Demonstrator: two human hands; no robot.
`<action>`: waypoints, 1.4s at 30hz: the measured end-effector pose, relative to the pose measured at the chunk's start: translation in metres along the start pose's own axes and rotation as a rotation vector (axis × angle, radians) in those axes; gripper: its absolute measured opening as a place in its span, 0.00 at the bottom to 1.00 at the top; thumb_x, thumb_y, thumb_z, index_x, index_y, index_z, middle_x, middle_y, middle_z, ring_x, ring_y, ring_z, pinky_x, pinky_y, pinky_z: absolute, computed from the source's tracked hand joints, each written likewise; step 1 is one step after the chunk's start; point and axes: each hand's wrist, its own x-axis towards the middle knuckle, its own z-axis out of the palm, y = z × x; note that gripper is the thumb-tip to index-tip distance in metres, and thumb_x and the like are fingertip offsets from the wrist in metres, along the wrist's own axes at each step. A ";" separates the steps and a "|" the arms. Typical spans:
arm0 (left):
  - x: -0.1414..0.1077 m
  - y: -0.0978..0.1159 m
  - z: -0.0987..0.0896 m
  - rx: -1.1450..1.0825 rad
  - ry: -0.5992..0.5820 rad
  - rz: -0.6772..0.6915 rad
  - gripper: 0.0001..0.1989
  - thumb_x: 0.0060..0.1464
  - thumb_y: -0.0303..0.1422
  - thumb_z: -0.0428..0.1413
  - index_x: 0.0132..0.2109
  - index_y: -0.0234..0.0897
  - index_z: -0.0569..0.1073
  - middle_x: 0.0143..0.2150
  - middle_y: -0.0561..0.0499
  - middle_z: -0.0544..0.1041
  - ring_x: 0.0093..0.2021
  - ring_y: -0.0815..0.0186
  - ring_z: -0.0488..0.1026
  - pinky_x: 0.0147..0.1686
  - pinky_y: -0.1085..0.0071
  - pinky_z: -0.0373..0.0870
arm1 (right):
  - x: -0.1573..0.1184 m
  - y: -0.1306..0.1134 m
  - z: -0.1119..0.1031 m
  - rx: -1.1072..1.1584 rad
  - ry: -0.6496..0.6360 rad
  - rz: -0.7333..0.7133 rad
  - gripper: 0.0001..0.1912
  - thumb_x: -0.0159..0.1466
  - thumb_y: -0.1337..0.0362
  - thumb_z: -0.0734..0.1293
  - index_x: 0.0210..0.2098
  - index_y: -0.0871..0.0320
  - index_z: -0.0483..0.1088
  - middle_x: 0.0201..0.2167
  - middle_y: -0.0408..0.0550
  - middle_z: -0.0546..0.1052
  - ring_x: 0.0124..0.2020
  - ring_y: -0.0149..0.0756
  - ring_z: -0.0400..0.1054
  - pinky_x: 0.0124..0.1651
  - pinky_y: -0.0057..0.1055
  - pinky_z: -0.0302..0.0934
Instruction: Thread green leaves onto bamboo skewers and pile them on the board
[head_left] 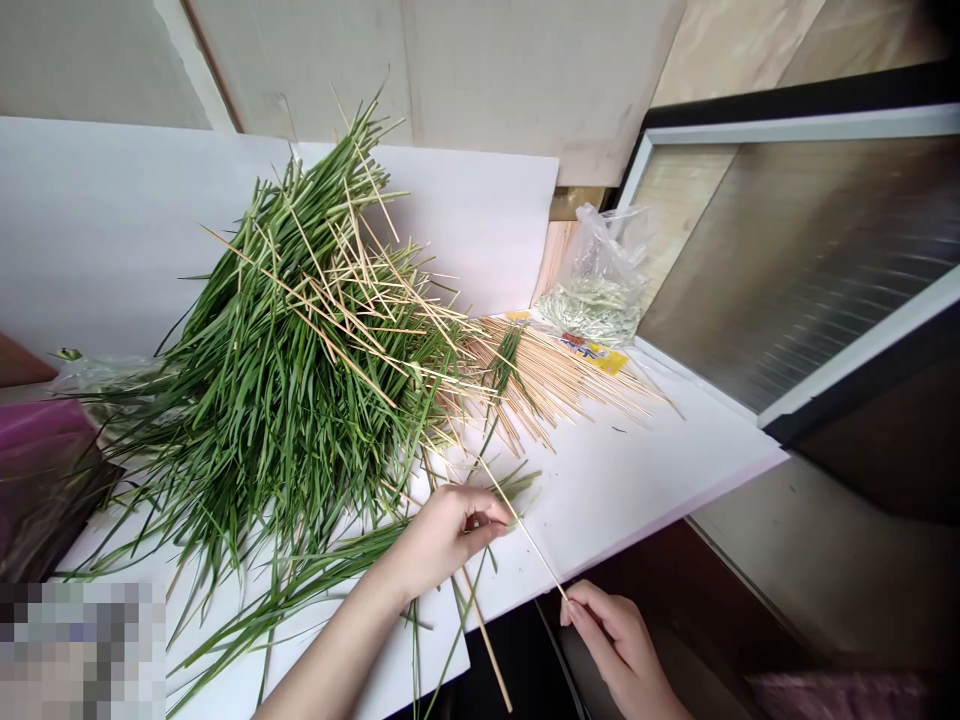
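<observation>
My left hand point(461, 525) is closed in a pinch over a small bunch of garlic chives point(337, 565); their leaves trail left across the white board, and their cut ends show past my fingers. My right hand point(611, 635) grips the lower end of a bamboo skewer point(536, 550) between thumb and fingers. That skewer slants up and left, its upper part passing close to my left fingertips. Whether it touches the chives is hidden. Behind my hands rises a big heap of garlic chives point(300, 400), with loose skewers point(352, 335) lying across it.
Many bamboo skewers point(562, 390) are spread on the white board point(660, 470), with some chives on top. A clear plastic bag point(600, 285) of pale strips stands at the back right. One skewer point(487, 645) juts over the front edge. A framed ribbed pane point(810, 270) leans at right.
</observation>
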 end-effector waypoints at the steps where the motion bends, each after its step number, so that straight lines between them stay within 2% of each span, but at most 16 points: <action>1: 0.000 0.000 0.001 0.005 -0.014 0.006 0.07 0.60 0.29 0.58 0.37 0.37 0.81 0.35 0.49 0.82 0.35 0.65 0.76 0.36 0.73 0.68 | 0.000 0.000 0.000 -0.002 0.001 0.005 0.19 0.77 0.56 0.56 0.30 0.55 0.64 0.24 0.40 0.63 0.25 0.34 0.59 0.30 0.30 0.51; 5: -0.001 0.003 0.002 0.047 -0.048 0.028 0.07 0.60 0.30 0.58 0.40 0.37 0.82 0.35 0.49 0.82 0.33 0.66 0.76 0.33 0.73 0.68 | 0.002 0.001 0.001 0.003 0.015 -0.009 0.19 0.77 0.56 0.57 0.31 0.55 0.65 0.24 0.40 0.63 0.25 0.34 0.59 0.30 0.30 0.51; 8: -0.001 0.008 -0.003 0.085 -0.025 0.069 0.08 0.62 0.33 0.58 0.42 0.38 0.82 0.36 0.49 0.82 0.35 0.65 0.76 0.35 0.72 0.68 | 0.001 0.003 0.002 0.029 0.050 -0.030 0.18 0.77 0.57 0.57 0.31 0.54 0.65 0.21 0.38 0.61 0.20 0.31 0.55 0.28 0.29 0.50; 11: 0.000 0.006 -0.012 0.221 0.099 0.077 0.11 0.65 0.34 0.54 0.41 0.38 0.81 0.38 0.50 0.82 0.39 0.64 0.76 0.43 0.68 0.69 | 0.000 0.005 0.002 0.054 0.078 -0.043 0.17 0.77 0.59 0.57 0.31 0.54 0.65 0.19 0.35 0.56 0.15 0.28 0.49 0.25 0.29 0.48; 14: 0.000 -0.002 -0.016 0.478 0.185 0.020 0.07 0.63 0.32 0.56 0.44 0.38 0.79 0.44 0.48 0.82 0.45 0.58 0.76 0.48 0.62 0.69 | 0.000 0.004 0.001 0.065 0.083 -0.059 0.17 0.76 0.59 0.58 0.30 0.54 0.65 0.20 0.35 0.59 0.15 0.27 0.49 0.25 0.29 0.47; 16: 0.000 -0.006 -0.017 0.619 0.149 -0.010 0.06 0.59 0.31 0.60 0.44 0.39 0.78 0.46 0.48 0.81 0.48 0.54 0.74 0.48 0.59 0.69 | 0.000 0.002 0.000 0.078 0.067 -0.055 0.18 0.76 0.59 0.58 0.30 0.55 0.65 0.22 0.36 0.60 0.16 0.27 0.50 0.25 0.29 0.47; 18: 0.000 -0.008 -0.016 0.675 0.101 -0.026 0.05 0.57 0.30 0.62 0.41 0.40 0.77 0.43 0.50 0.81 0.47 0.53 0.74 0.47 0.60 0.69 | 0.001 0.000 -0.001 0.083 0.039 -0.043 0.18 0.76 0.60 0.58 0.29 0.55 0.64 0.22 0.36 0.61 0.17 0.28 0.51 0.26 0.29 0.47; 20: 0.000 -0.007 -0.015 0.659 0.097 -0.043 0.03 0.57 0.29 0.62 0.39 0.40 0.76 0.39 0.51 0.81 0.44 0.56 0.74 0.46 0.62 0.69 | 0.001 -0.002 -0.002 0.076 0.009 -0.028 0.18 0.76 0.60 0.58 0.28 0.55 0.63 0.22 0.37 0.61 0.19 0.29 0.53 0.27 0.29 0.47; 23: 0.000 -0.005 -0.016 0.578 0.165 -0.072 0.01 0.59 0.29 0.60 0.38 0.40 0.75 0.37 0.52 0.79 0.42 0.59 0.75 0.45 0.64 0.68 | 0.002 -0.004 -0.002 0.070 -0.023 -0.022 0.19 0.76 0.60 0.58 0.28 0.56 0.63 0.22 0.37 0.61 0.20 0.30 0.55 0.27 0.29 0.48; 26: 0.001 -0.007 -0.016 0.451 0.257 -0.097 0.01 0.61 0.28 0.58 0.41 0.39 0.73 0.37 0.51 0.79 0.39 0.62 0.76 0.42 0.67 0.68 | 0.001 -0.003 -0.002 0.075 -0.028 -0.016 0.19 0.75 0.59 0.58 0.27 0.56 0.62 0.22 0.37 0.61 0.19 0.29 0.55 0.27 0.28 0.48; 29: 0.001 -0.009 -0.017 0.313 0.345 -0.101 0.05 0.61 0.27 0.56 0.45 0.39 0.73 0.37 0.53 0.80 0.35 0.65 0.75 0.38 0.71 0.67 | 0.001 -0.002 -0.001 0.076 -0.020 -0.003 0.19 0.75 0.59 0.58 0.27 0.56 0.62 0.22 0.37 0.61 0.19 0.28 0.54 0.26 0.28 0.47; 32: 0.001 -0.009 -0.017 0.231 0.410 -0.079 0.06 0.62 0.29 0.55 0.46 0.39 0.74 0.37 0.54 0.80 0.33 0.67 0.75 0.37 0.72 0.66 | 0.000 0.000 0.000 0.077 -0.029 0.014 0.20 0.76 0.58 0.58 0.27 0.56 0.62 0.21 0.36 0.59 0.16 0.27 0.52 0.24 0.28 0.45; 35: -0.001 -0.008 -0.017 0.181 0.438 -0.062 0.06 0.63 0.32 0.55 0.45 0.39 0.76 0.36 0.54 0.80 0.32 0.67 0.74 0.36 0.73 0.66 | -0.001 0.002 0.001 0.079 -0.020 0.029 0.20 0.76 0.57 0.58 0.28 0.56 0.62 0.19 0.35 0.57 0.14 0.25 0.49 0.22 0.28 0.42; 39: -0.001 -0.009 -0.016 0.132 0.440 -0.080 0.08 0.64 0.34 0.54 0.44 0.38 0.76 0.28 0.55 0.76 0.27 0.68 0.71 0.32 0.74 0.66 | -0.001 0.004 0.001 0.072 -0.021 0.047 0.21 0.77 0.56 0.57 0.28 0.55 0.62 0.18 0.34 0.56 0.13 0.26 0.49 0.20 0.28 0.41; 42: -0.001 -0.011 -0.016 0.110 0.435 -0.082 0.09 0.64 0.35 0.53 0.44 0.38 0.76 0.29 0.54 0.76 0.26 0.69 0.71 0.31 0.74 0.66 | -0.001 0.005 0.001 0.061 -0.021 0.047 0.21 0.77 0.56 0.57 0.27 0.56 0.62 0.19 0.35 0.57 0.14 0.25 0.49 0.20 0.28 0.41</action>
